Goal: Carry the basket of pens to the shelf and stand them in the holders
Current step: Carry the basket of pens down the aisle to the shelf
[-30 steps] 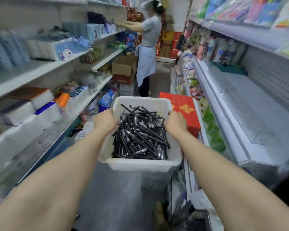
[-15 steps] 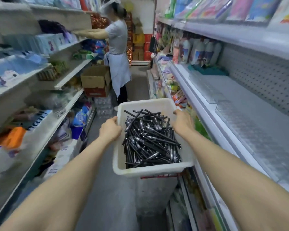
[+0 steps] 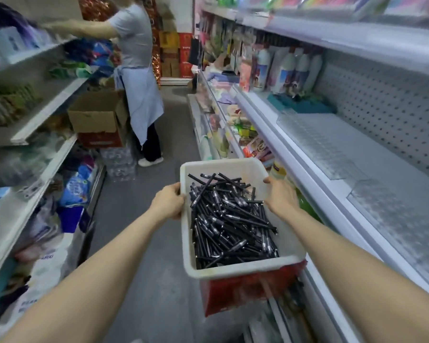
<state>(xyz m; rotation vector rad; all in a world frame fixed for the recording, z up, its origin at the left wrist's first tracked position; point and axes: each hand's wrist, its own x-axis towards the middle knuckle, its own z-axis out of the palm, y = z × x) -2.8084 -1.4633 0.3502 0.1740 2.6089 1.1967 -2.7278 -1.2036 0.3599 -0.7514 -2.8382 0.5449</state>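
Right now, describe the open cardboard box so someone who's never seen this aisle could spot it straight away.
Look along the left-hand shelving to the person in the pale apron. Low down beside their legs, the cardboard box sits on a red carton. It is plain brown with its flaps open, unlike the red one beneath.

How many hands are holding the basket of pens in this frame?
2. The left hand holds the left rim of the basket; the right hand holds the right rim. Both are in plain view.
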